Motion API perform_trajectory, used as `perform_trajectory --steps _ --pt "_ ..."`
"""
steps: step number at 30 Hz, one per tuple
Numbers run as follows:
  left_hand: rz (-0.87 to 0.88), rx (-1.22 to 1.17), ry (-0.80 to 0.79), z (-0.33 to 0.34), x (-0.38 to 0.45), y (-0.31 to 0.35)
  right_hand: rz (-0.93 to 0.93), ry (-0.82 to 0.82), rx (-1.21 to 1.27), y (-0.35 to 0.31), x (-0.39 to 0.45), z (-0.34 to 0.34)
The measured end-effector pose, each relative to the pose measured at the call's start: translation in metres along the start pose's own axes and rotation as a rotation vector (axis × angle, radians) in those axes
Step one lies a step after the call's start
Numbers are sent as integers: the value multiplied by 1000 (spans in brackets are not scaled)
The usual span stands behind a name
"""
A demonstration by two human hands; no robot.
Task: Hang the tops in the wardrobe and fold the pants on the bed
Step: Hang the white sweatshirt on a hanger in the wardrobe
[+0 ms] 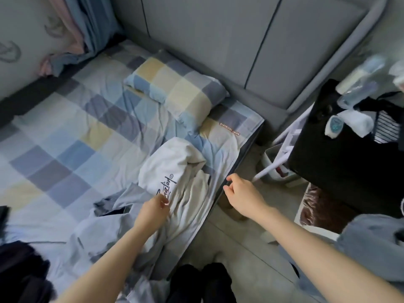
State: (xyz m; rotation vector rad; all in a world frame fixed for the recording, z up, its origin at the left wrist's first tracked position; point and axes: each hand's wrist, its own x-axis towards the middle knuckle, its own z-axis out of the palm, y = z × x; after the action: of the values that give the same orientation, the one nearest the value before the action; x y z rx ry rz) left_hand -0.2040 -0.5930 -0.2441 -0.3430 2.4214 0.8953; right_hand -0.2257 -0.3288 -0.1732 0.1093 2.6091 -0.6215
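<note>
A crumpled white top [172, 171] with dark script lettering lies near the right edge of the bed [65, 138]. My left hand [153, 212] rests on its lower part, fingers curled into the cloth just below the lettering. A light blue-grey garment [102, 232] lies bunched beside it under my left forearm. My right hand [240, 193] hovers over the bed's edge to the right of the white top, fingers loosely curled and holding nothing. Dark clothing [19, 265] sits at the bed's near left corner.
A checked pillow [175, 88] lies by the grey padded headboard [218, 40]. A black bedside cabinet [341, 162] with bottles on top stands right of the bed, a white bin [273, 162] beside it. Curtains [83, 25] hang at the far left. A blue-grey garment [371, 248] is draped at right.
</note>
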Motion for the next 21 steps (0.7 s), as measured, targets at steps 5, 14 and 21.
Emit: perform_trajectory --steps 5,14,21 --pt "-158 70 -77 11 72 -23 4 -157 -28 3 99 38" --pt "-221 308 -140 82 220 -43 87 -366 66 10 300 124" --pt "-477 122 -108 146 302 -58 168 -476 199 20 393 195"
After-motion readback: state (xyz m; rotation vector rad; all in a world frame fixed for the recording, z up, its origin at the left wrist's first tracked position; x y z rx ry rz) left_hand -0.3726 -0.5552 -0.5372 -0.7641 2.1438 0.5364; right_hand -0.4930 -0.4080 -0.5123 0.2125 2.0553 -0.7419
